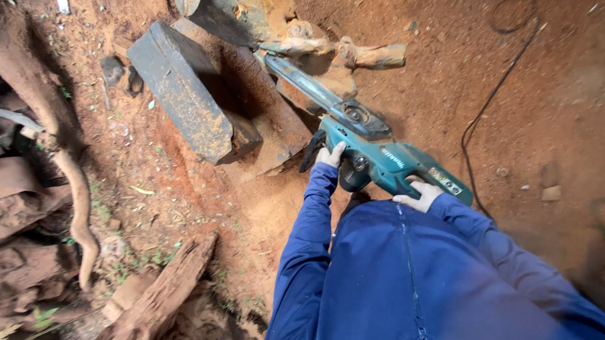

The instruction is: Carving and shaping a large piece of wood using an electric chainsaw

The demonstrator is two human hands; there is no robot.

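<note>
**Chainsaw at the log, both hands on the handles**

Far left, twisted roots [75,198] and broken wood scraps [156,299] lay on the red dirt floor [183,194]. Just right of these sat a dark squared timber block [182,94], tilted, with a second slab [274,124] leaning beside it and loose red sawdust heaped at its foot.

Centre frame, the person in blue overalls held a teal electric chainsaw [382,157]. The left hand [330,154], gloved in white, had its fingers wrapped shut round the front handle. The guide bar [303,83] ran up and left from the body, its tip meeting a pale, knotted log [342,58] lying on the dirt near the top of the frame; whether the chain was turning could not be told.

Further right, the right hand [419,196], also gloved, was closed about the rear grip of the saw. A black power cord [494,89] trailed over the ground on the right, well apart from the bar.

Judgement on handling: the two-handed hold looked sound. The cut would go best with the bar kept level and clear of the soil, the stance braced, and the cord kept behind the saw. The log seemed unsecured and might roll.
</note>
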